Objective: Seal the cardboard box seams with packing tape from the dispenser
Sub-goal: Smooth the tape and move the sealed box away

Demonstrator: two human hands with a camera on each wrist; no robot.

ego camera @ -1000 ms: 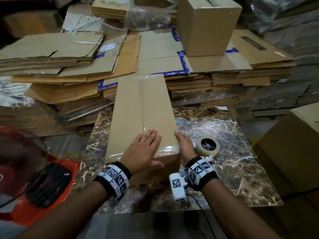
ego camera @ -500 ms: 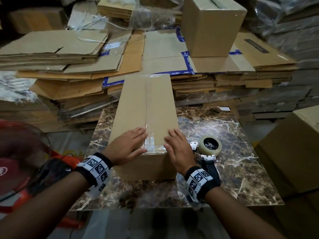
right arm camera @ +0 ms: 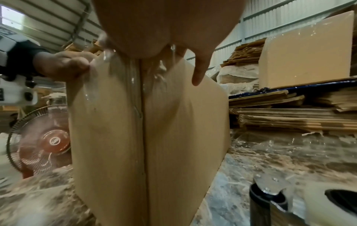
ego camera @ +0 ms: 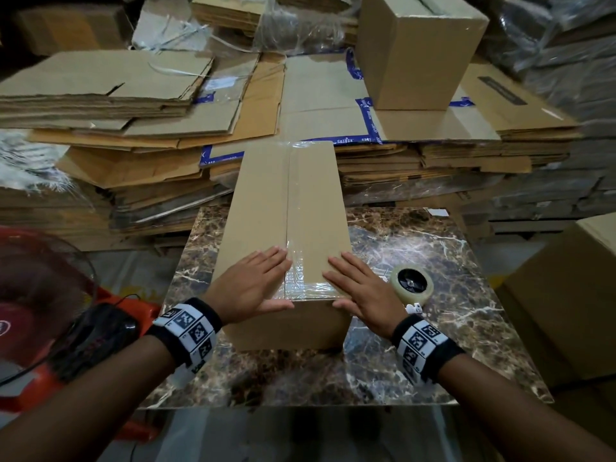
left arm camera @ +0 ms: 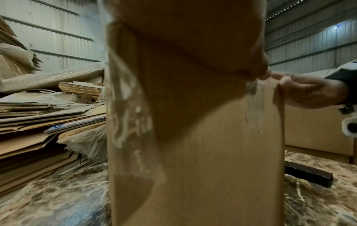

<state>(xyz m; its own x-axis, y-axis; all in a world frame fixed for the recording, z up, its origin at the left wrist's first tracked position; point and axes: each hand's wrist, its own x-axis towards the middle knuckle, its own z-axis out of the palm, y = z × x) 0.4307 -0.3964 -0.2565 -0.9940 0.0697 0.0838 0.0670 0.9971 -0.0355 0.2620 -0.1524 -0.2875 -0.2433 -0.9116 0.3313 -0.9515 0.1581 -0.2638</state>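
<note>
Right now the box [ego camera: 283, 225] stands on the marbled surface [ego camera: 433, 361], its long top running away from the person. Clear tape [ego camera: 293, 208] covers the centre seam and wrinkles over the near edge. Both hands lie flat on the top at that near end, fingers straight, grasping nothing: the left hand [ego camera: 253, 281] just left of the tape, the right hand [ego camera: 363, 291] at the right corner, thumbs hooked over the front edge. The dispenser [ego camera: 412, 285] with its roll lies on the surface just right of the right hand. Flattened cardboard [ego camera: 133, 105] is stacked behind, and a red fan [ego camera: 40, 295] stands to the left.
</note>
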